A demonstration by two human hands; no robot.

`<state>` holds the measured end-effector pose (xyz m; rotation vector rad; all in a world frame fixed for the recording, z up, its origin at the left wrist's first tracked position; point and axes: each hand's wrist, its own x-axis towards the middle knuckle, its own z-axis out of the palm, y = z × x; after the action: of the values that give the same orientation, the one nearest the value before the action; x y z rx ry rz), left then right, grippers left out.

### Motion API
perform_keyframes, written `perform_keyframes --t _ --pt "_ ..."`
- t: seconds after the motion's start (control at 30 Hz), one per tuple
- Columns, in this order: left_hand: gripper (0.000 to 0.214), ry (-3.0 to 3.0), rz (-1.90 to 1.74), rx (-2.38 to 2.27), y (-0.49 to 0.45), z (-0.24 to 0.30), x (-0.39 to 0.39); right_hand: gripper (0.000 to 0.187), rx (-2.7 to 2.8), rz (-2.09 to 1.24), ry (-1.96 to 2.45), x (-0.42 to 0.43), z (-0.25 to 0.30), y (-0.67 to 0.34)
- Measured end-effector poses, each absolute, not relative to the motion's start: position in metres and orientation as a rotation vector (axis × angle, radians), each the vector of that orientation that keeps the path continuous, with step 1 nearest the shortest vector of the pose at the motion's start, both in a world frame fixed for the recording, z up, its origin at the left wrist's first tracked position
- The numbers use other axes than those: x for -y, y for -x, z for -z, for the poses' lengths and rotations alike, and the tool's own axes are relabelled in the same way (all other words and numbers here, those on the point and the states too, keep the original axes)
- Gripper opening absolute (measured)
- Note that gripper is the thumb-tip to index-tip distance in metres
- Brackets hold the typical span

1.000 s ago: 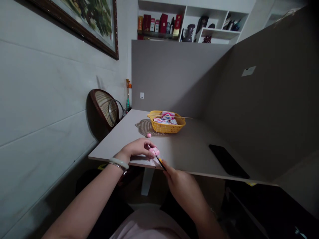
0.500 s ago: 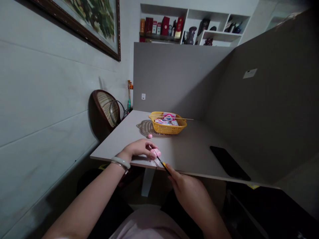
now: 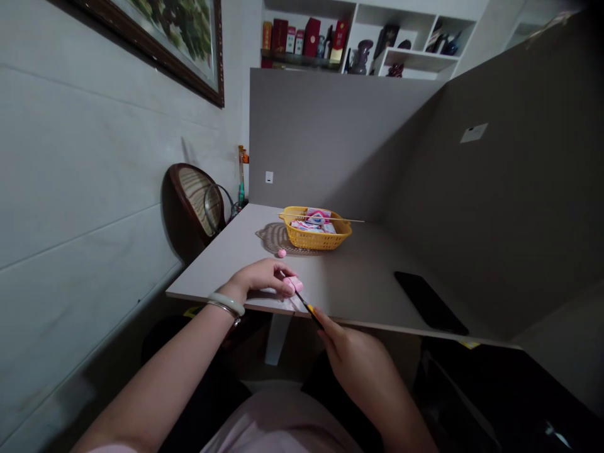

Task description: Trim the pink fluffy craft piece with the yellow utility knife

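Observation:
Near the front edge of the table, my left hand (image 3: pixel 268 277) pinches a small pink lump (image 3: pixel 296 284), which looks like modelling clay. The fingers hold it from its left side against a pale sheet (image 3: pixel 289 304) on the tabletop. My right hand (image 3: pixel 346 343) grips a thin craft knife (image 3: pixel 310 309) with a black and yellow handle. Its dark narrow blade reaches up-left and touches the pink lump. A smaller pink ball (image 3: pixel 282 253) lies apart, beyond my left hand.
A yellow plastic basket (image 3: pixel 321 241) holds several pink-and-white packets (image 3: pixel 317 220), with a thin stick (image 3: pixel 356 221) across its rim. A black flat slab (image 3: pixel 427 302) lies at the right. Grey panels (image 3: pixel 325 132) stand behind and right. A woven-backed chair (image 3: pixel 195 198) is at the left.
The whole view has shifted slightly, so the table and basket appear a little higher and further left. Both hands keep their grips, and the blade still touches the pink lump.

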<state>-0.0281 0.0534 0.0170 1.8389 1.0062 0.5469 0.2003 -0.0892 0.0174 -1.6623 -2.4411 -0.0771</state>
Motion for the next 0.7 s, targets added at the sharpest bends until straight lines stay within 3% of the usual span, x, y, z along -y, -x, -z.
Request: perform_keyframes --t 0.17,0.7 --pt "0.055 -1.827 -0.543 -1.022 0.029 -0.016 -0.055 0.046 2.440 0.192 1.666 0.077 -0.012 -0.185" --pt "0.056 -1.787 -0.562 -1.008 0.028 -0.014 -0.054 0.044 2.412 0.075 1.641 0.084 -0.015 -0.196"
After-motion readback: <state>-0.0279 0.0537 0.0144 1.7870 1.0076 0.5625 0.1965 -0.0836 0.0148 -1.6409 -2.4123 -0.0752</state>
